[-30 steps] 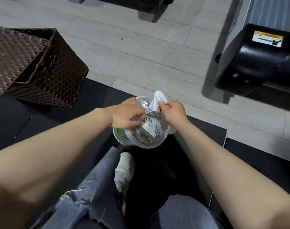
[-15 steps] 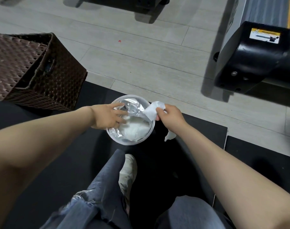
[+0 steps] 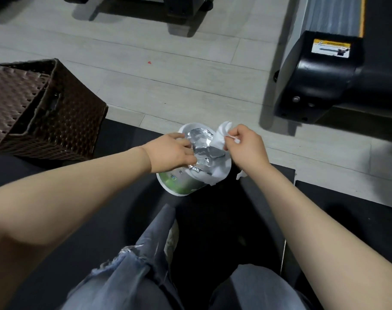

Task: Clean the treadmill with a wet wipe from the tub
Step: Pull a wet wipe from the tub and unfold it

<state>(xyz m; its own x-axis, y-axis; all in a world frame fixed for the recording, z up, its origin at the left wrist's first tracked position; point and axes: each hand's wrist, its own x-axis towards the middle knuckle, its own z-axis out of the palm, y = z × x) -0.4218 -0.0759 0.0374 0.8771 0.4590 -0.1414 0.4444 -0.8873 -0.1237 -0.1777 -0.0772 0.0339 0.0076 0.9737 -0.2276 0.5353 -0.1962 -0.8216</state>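
A round white tub [image 3: 183, 184] with a green label sits tilted on the black floor mat in front of me, its crumpled silver foil liner [image 3: 204, 148] open. My left hand [image 3: 170, 153] grips the tub's left rim and foil. My right hand [image 3: 244, 145] pinches a white wet wipe [image 3: 220, 136] that stretches up out of the tub's right side. The treadmill [image 3: 320, 74] stands at the upper right, its black rear end cap facing me.
A brown woven basket [image 3: 56, 113] stands at the left on the mat edge. Grey tiled floor [image 3: 179, 86] lies between me and the treadmill. Another machine's base [image 3: 168, 7] is at the top. My knees in jeans and a shoe [image 3: 171, 240] are below the tub.
The tub has tipped toward me, so its green side now shows. My right hand has pulled the wipe up and to the right.
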